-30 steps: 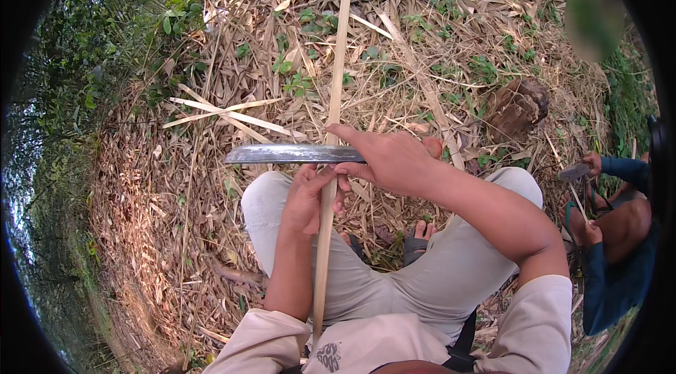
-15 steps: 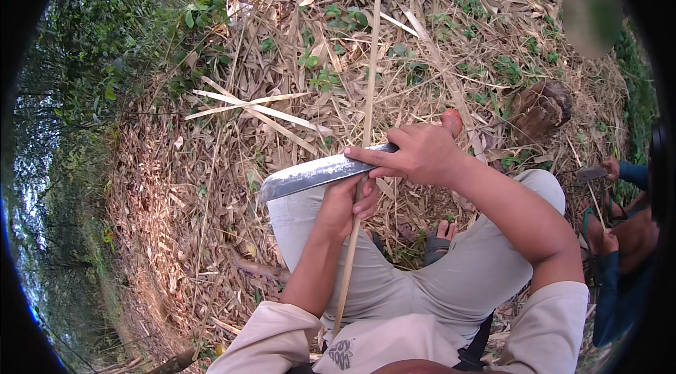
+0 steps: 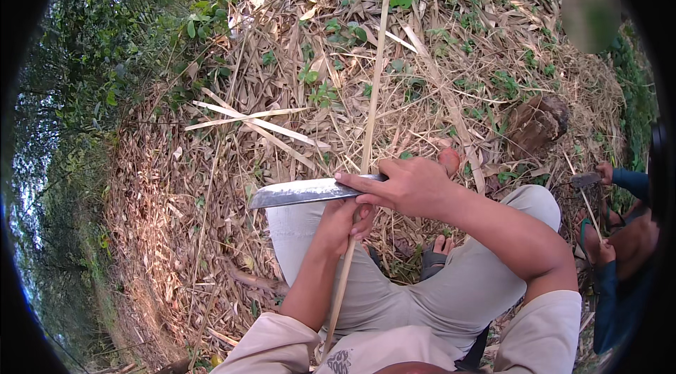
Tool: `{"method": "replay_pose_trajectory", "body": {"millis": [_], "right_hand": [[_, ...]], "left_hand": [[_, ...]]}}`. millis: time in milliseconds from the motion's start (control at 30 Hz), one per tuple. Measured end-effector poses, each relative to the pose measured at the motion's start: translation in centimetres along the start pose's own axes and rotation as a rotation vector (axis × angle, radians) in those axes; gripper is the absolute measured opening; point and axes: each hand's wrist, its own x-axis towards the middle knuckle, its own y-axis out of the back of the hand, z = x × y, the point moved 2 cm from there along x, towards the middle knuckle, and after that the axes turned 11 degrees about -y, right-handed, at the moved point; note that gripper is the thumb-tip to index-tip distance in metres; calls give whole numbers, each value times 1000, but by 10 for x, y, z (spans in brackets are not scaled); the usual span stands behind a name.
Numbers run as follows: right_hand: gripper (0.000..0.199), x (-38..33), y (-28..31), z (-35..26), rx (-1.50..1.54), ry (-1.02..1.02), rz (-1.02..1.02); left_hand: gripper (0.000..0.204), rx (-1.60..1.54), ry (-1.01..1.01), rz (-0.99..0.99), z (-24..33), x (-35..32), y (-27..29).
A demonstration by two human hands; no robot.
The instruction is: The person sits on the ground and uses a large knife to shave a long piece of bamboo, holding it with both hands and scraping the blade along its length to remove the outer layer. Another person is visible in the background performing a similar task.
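A long pale strip slants from the person's lap out over the leaf litter, the left hand wrapping its fingers around it. The right hand grips a knife, whose blade crosses and partly hides the strip. Beyond, several crossed strips lie ahead on the left; rightward sit a log and, farther, a co-worker holding a blade.

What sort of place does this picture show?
Outdoors, probably a woodland clearing: dry brown leaf litter underfoot, dense green leafy bushes at left, and a rough brown chunk of wood at right.
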Motion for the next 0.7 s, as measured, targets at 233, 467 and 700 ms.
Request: {"method": "replay_pose_trajectory", "body": {"millis": [233,467,700], "right_hand": [[52,8,1,18,-92,99,78],[54,18,6,52,-175,80,181],[51,17,10,93,-269,-138,160]], "left_hand": [[20,-125,20,-123,-2,9,2],[20,-220,-50,-198,15,15,-17],[20,-223,4,-226,8,11,-8]]}}
